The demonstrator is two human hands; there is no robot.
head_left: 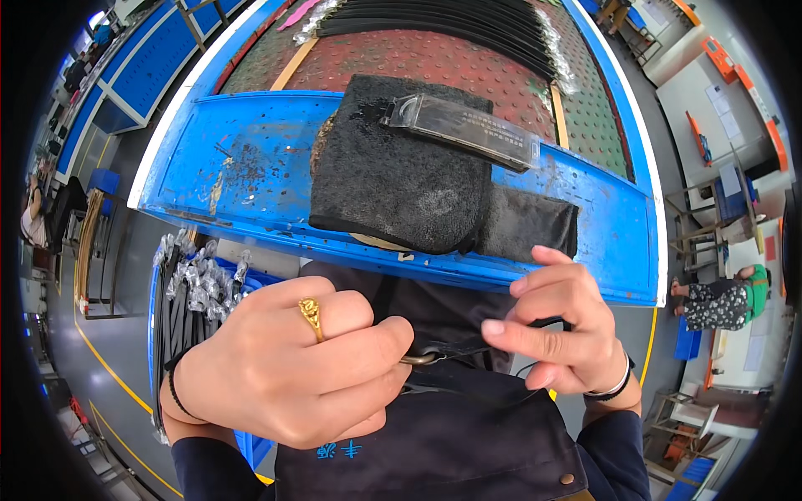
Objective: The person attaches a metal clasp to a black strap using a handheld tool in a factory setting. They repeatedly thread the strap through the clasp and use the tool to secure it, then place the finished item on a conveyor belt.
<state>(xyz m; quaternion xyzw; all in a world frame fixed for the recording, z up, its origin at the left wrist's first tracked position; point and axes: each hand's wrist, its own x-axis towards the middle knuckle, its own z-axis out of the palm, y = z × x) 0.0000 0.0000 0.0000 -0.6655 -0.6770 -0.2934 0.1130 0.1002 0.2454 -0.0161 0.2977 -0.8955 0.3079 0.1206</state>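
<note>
Dangling between both hands (288, 371), a dark strap's (468, 349) brass ring (420, 359).

- Overall exposure bright and even; colours saturated, blue table (251, 167) vivid.
- Light diffuse, from overhead; no hard-edged shadows on the table top.
- Soft shadow under the black towel (393, 175) along its lower edge, and under the table's front lip.
- Mild glare on the clear plastic sleeve (464, 129) and on the gold ring (312, 317).
- Small bright highlights on the foil-wrapped bundle (196, 284) at lower left.
- Left hand (284, 367) and right hand (560, 330) sharp, no motion blur visible.
- Strong fisheye distortion: table edges bow outward, floor lines curve.
- Black vignette fills the corners; rim detail small, compressed and soft.
</note>
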